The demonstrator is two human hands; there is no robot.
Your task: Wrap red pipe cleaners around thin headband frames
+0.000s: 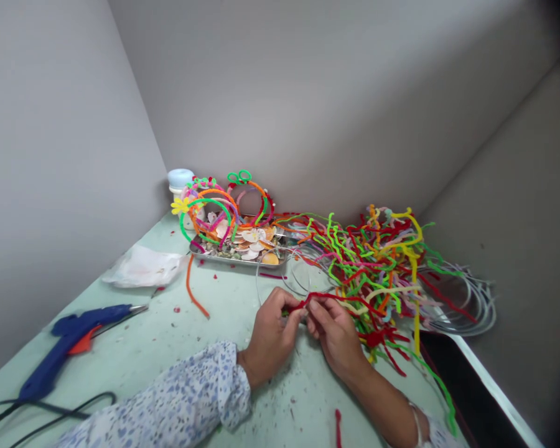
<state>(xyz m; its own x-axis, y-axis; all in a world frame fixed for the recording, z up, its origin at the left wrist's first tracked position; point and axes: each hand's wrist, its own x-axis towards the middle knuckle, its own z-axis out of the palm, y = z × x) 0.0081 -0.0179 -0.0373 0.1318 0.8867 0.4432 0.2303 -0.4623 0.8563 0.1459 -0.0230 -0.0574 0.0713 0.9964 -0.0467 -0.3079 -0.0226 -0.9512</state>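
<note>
Between my two hands runs a red pipe cleaner (324,295), held over the middle of the table. The fingers of my left hand (273,333) pinch its left end, and a small dark green bit shows there. Close beside it, my right hand (335,336) grips the same pipe cleaner between thumb and fingertips. Its far part trails right into a large tangled heap of coloured pipe cleaners (354,255). A short red piece (338,428) lies near the front edge, below my right hand.
A blue glue gun (60,348) with a cord lies at left, beside a white plastic bag (144,267). Behind stands a metal tray (238,260) of shells with pipe-cleaner headbands (210,202). An orange piece (193,289), coiled clear tubing (480,302) and a black flat object (466,386) also lie around.
</note>
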